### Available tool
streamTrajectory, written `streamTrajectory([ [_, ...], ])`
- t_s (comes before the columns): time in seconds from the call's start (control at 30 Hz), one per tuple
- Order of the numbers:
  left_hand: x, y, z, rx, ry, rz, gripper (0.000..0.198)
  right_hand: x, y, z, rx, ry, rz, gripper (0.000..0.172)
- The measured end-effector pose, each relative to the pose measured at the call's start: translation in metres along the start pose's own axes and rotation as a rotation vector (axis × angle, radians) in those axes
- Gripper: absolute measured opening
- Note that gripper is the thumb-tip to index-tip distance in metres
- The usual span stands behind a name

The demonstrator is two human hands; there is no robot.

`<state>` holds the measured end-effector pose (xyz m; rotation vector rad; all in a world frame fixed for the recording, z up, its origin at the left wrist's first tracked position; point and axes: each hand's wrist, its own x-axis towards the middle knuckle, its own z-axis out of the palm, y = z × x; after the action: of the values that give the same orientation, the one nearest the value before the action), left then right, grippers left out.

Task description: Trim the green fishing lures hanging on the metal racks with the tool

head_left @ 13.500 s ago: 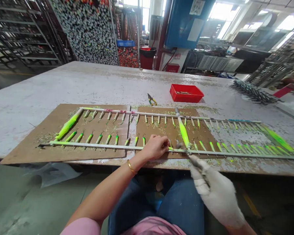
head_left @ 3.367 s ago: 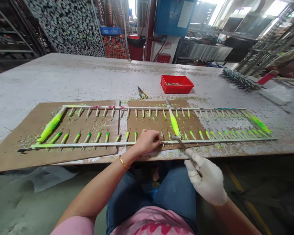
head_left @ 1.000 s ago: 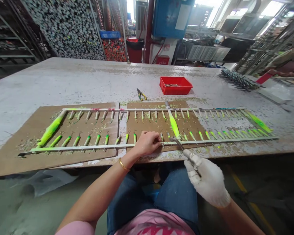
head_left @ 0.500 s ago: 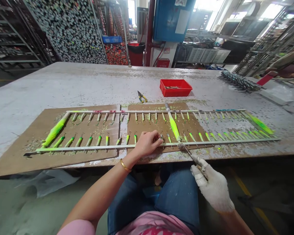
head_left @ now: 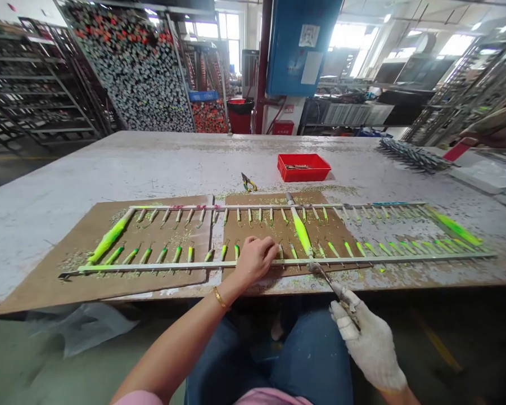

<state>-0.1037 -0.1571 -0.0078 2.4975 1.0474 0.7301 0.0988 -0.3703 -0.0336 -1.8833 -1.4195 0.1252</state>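
Note:
A long frame with pale metal rails (head_left: pixel 152 266) lies across the table, hung with several small yellow-green hooked pieces (head_left: pixel 177 254). Thick yellow-green bars (head_left: pixel 302 232) join the two rails. My bare left hand (head_left: pixel 257 259) is closed at the near rail, left of the middle bar; its fingertips hide whatever they pinch. In a white glove, my right hand (head_left: pixel 369 340) is wrapped round a slim, stained metal tool (head_left: pixel 325 275). The tool's grimy tip meets the near rail by the foot of the middle bar.
Brown cardboard sheets (head_left: pixel 37 281) lie under the frame, scattered with yellow-green flakes. Behind it are yellow-handled pliers (head_left: pixel 248 183) and a red bin (head_left: pixel 303 169) holding small metal pieces. A spiky bundle of metal (head_left: pixel 413 154) lies at the right; a plastic bag (head_left: pixel 84 329) hangs below the table edge.
My view has tilted up, so the table sits lower in the picture. My left hand stays by the near rail, and the tool's tip stays near the middle bar.

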Motion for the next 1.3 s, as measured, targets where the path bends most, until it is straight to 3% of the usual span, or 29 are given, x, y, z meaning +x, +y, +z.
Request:
streamTrajectory([
  [0.13,0.005,0.002,0.0,0.063,0.001,-0.034,0.038,-0.002,-0.001,-0.002,0.042,0.008,0.044,0.044],
  [0.27,0.003,-0.003,-0.009,0.216,-0.053,-0.083,0.025,-0.005,-0.004,-0.003,0.065,0.013,0.071,0.044],
  [0.5,-0.021,-0.026,-0.034,0.406,0.042,-0.218,0.024,-0.005,-0.006,0.0,0.089,0.018,0.075,0.045],
  [0.67,-0.022,-0.024,-0.034,0.367,-0.058,-0.237,0.031,0.001,-0.018,0.005,0.123,-0.002,0.022,0.043],
  [0.77,-0.018,-0.02,-0.03,0.325,-0.08,-0.235,0.025,0.004,-0.027,0.007,0.148,-0.002,0.026,0.042],
  [0.9,-0.016,-0.018,-0.03,0.156,-0.123,-0.226,0.012,0.006,-0.032,0.01,0.186,-0.012,0.03,0.041],
  [1.03,-0.016,-0.019,-0.033,0.022,-0.168,-0.211,0.016,0.006,-0.033,0.012,0.171,-0.03,0.032,0.041],
  [1.3,-0.016,-0.022,-0.031,-0.003,-0.21,-0.138,0.018,0.006,-0.041,0.01,0.144,-0.033,-0.013,0.04],
])
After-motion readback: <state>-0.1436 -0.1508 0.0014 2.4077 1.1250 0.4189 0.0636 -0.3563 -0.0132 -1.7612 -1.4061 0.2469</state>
